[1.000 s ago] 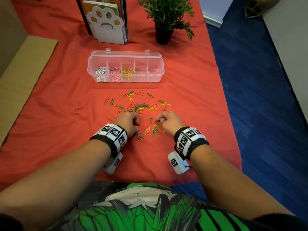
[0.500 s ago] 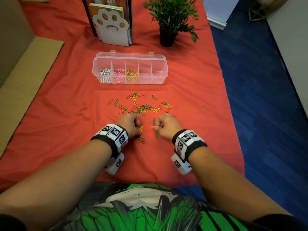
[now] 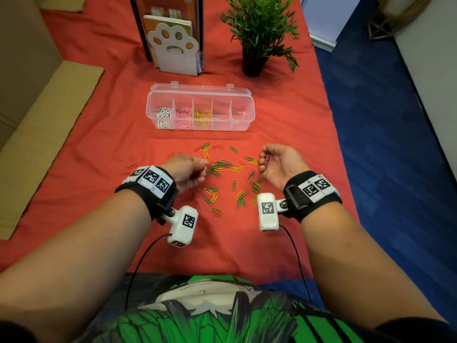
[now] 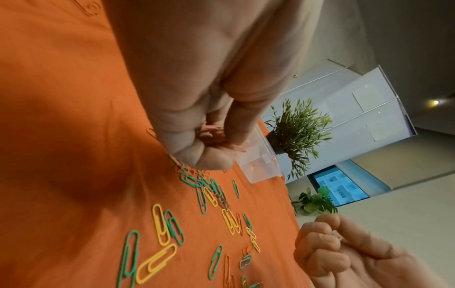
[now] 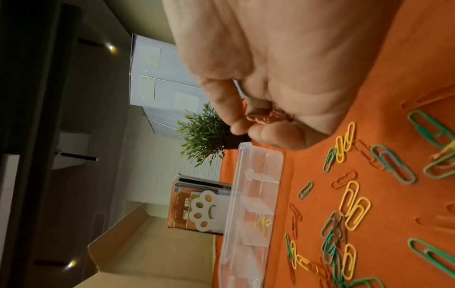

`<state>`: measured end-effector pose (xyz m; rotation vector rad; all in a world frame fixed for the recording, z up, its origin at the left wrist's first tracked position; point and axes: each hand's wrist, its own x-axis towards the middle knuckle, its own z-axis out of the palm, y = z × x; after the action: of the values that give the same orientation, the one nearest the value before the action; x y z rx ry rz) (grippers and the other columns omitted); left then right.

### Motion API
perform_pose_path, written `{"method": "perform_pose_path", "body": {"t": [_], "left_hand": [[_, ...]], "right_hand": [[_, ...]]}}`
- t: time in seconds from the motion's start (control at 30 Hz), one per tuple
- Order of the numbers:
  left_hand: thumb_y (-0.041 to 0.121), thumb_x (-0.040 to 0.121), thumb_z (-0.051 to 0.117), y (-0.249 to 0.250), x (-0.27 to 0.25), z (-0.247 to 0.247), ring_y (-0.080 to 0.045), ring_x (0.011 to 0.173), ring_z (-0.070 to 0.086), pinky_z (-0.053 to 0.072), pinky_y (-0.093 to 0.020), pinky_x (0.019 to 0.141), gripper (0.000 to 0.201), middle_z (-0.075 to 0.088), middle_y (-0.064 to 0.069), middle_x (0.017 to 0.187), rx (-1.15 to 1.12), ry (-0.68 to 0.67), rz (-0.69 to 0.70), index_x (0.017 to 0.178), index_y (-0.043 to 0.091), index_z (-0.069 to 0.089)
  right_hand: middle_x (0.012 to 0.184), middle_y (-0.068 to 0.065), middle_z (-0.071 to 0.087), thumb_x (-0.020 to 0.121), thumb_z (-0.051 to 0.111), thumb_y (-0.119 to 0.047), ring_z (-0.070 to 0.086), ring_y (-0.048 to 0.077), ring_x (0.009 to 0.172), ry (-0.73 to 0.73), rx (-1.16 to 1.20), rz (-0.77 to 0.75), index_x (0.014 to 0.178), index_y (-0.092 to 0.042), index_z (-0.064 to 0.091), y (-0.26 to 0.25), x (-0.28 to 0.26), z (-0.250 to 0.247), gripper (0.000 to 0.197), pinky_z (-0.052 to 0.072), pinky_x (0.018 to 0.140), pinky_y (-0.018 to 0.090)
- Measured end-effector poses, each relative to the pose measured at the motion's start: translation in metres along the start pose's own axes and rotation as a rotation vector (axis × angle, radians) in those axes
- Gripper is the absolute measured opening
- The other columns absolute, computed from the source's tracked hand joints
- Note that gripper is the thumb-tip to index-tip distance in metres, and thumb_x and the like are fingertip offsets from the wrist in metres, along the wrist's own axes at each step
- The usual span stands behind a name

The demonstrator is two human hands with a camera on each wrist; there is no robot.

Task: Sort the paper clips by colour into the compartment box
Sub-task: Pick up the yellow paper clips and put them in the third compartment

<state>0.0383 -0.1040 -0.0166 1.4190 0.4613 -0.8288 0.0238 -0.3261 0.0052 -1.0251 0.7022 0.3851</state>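
Note:
The clear compartment box (image 3: 249, 112) stands open on the red cloth, with white, pink and yellow clips in its three left compartments. Loose green, yellow and red paper clips (image 3: 228, 167) lie scattered between the box and me. My left hand (image 3: 201, 168) hovers over the left side of the pile, its fingers curled round a bunch of red clips (image 4: 213, 134). My right hand (image 3: 263, 160) is at the right of the pile, turned palm inward, and pinches several red clips (image 5: 268, 117). The box (image 5: 256, 175) lies just beyond it.
Behind the box stand a potted plant (image 3: 257, 33) and a white paw-shaped bookend with books (image 3: 174, 48). Cardboard (image 3: 42, 120) lies along the left. The table's right edge (image 3: 346, 184) drops to blue floor close to my right wrist.
Both hands have lifted off the cloth near the front clips and moved forward to the pile. The right hand has turned palm inward with red clips in it.

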Motion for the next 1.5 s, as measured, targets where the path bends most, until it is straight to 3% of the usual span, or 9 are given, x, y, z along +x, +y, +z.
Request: {"method": "perform_pose_path", "body": {"t": [0.5, 0.6, 0.67, 0.7, 0.77, 1.03, 1.2, 1.37, 1.5], "left_hand": [[0.011, 0.088, 0.039, 0.122, 0.019, -0.042, -0.016, 0.068, 0.045, 0.047, -0.032, 0.08, 0.009, 0.04, -0.002, 0.076, -0.323, 0.208, 0.165, 0.081, 0.012, 0.044], [0.008, 0.084, 0.039, 0.126, 0.029, -0.048, -0.005, 0.098, 0.052, 0.029, -0.036, 0.111, 0.014, 0.038, -0.008, 0.089, -0.331, 0.201, 0.158, 0.071, 0.014, 0.041], [0.005, 0.083, 0.036, 0.125, 0.028, -0.05, -0.004, 0.076, 0.05, 0.047, -0.025, 0.095, 0.02, 0.038, -0.006, 0.076, -0.31, 0.218, 0.174, 0.066, 0.015, 0.039], [0.002, 0.083, 0.035, 0.124, 0.026, -0.051, -0.006, 0.056, 0.038, 0.051, -0.014, 0.063, 0.024, 0.031, -0.002, 0.063, -0.293, 0.222, 0.196, 0.063, 0.016, 0.035], [-0.001, 0.083, 0.033, 0.119, 0.024, -0.056, -0.009, 0.045, 0.025, 0.024, -0.016, 0.04, 0.03, 0.028, 0.003, 0.054, -0.242, 0.239, 0.229, 0.06, 0.018, 0.033], [-0.001, 0.085, 0.05, 0.053, 0.015, -0.106, -0.011, 0.054, 0.05, 0.042, -0.023, 0.056, 0.02, 0.057, -0.005, 0.071, 0.096, 0.497, 0.248, 0.102, 0.002, 0.06], [0.005, 0.084, 0.056, 0.023, -0.002, -0.119, -0.023, 0.079, 0.06, 0.048, -0.029, 0.081, 0.02, 0.069, -0.019, 0.1, 0.406, 0.56, 0.272, 0.101, 0.006, 0.067], [0.007, 0.081, 0.062, 0.009, -0.006, -0.112, -0.022, 0.085, 0.063, 0.039, -0.019, 0.073, 0.017, 0.071, -0.013, 0.095, 0.574, 0.515, 0.303, 0.096, 0.007, 0.071], [0.014, 0.081, 0.064, 0.01, 0.002, -0.096, -0.022, 0.093, 0.066, 0.04, -0.019, 0.075, 0.018, 0.073, -0.01, 0.098, 0.729, 0.439, 0.318, 0.097, 0.012, 0.072]], "right_hand": [[0.071, 0.007, 0.053, 0.084, 0.035, 0.019, 0.053, 0.012, 0.063, 0.11, -0.493, -0.196, 0.07, -0.01, 0.056, -0.003, 0.027, 0.073, 0.039, 0.048, 0.049, 0.01], [0.068, 0.004, 0.056, 0.084, 0.039, 0.016, 0.055, 0.011, 0.062, 0.144, -0.597, -0.255, 0.067, -0.014, 0.057, -0.006, 0.032, 0.085, 0.039, 0.051, 0.057, 0.013], [0.066, 0.003, 0.058, 0.082, 0.04, 0.014, 0.059, 0.015, 0.064, 0.152, -0.661, -0.313, 0.066, -0.018, 0.058, -0.007, 0.035, 0.094, 0.04, 0.054, 0.07, 0.023], [0.068, 0.003, 0.06, 0.081, 0.041, 0.012, 0.063, 0.02, 0.069, 0.158, -0.707, -0.349, 0.065, -0.021, 0.059, -0.008, 0.038, 0.1, 0.04, 0.055, 0.076, 0.03], [0.075, 0.004, 0.064, 0.079, 0.042, 0.007, 0.068, 0.027, 0.081, 0.17, -0.82, -0.452, 0.062, -0.027, 0.059, -0.011, 0.043, 0.113, 0.042, 0.054, 0.084, 0.039], [0.101, 0.008, 0.061, 0.085, 0.039, 0.004, 0.057, 0.021, 0.089, 0.177, -1.06, -0.838, 0.097, -0.007, 0.069, -0.02, 0.059, 0.186, 0.034, 0.044, 0.079, 0.024], [0.129, 0.014, 0.058, 0.082, 0.039, 0.008, 0.059, 0.03, 0.111, -0.044, -1.386, -0.629, 0.128, -0.013, 0.055, -0.005, 0.069, 0.207, 0.053, 0.049, 0.095, 0.037], [0.114, 0.013, 0.066, 0.084, 0.04, 0.007, 0.061, 0.026, 0.105, 0.014, -1.197, -0.717, 0.11, -0.008, 0.065, -0.008, 0.059, 0.186, 0.039, 0.048, 0.094, 0.031], [0.102, 0.014, 0.07, 0.086, 0.046, 0.0, 0.057, 0.018, 0.085, 0.018, -1.36, -0.534, 0.095, -0.007, 0.069, 0.003, 0.046, 0.138, 0.026, 0.047, 0.084, 0.029]]}}
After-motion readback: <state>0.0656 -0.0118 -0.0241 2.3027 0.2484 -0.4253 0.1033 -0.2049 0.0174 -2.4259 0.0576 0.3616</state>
